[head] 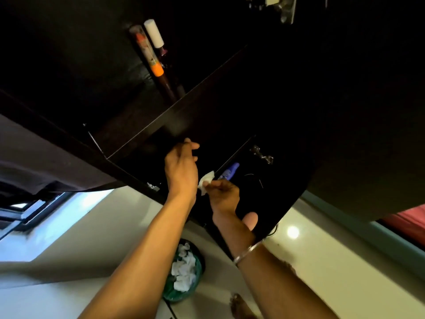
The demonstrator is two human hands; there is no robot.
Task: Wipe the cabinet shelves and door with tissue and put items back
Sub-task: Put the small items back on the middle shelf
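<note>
A: A person's two bare arms reach into a dark cabinet (230, 107), seen at a steep tilt. What does each hand have?

B: The right hand (222, 192) pinches a crumpled white tissue (205, 181) between thumb and curled fingers (212, 184), holding it against the front edge of the lower shelf (234, 155). A metal bangle (245, 254) circles that wrist.

A: And the left hand (181, 166)?

B: Just left of the tissue, it is raised higher, its fingers (192, 146) loosely bent and touching the underside of the dark shelf board (174, 109) above. It grips nothing that can be seen.

A: Where do the cabinet's items stand?

B: A blue-purple item (230, 171) lies inside the lower compartment, just right of the tissue; what it is cannot be told. A thin dark cord (254, 178) curls near it, and a metal hinge (263, 155) sits on the wall farther right. On the upper shelf, well apart from the hands, a tube with an orange cap (149, 56) stands beside a white-capped bottle (155, 34). More metal hardware (285, 10) shows at the top edge.

A: What lies below the cabinet?

B: A pale floor (333, 261) with a bright reflection (293, 232). Between the two forearms sits a bin lined in green (184, 272), holding crumpled white tissues (184, 268). A bare foot (240, 305) shows at the near edge, a window (27, 212) at the far left, and a red patch (404, 222) at the right.
</note>
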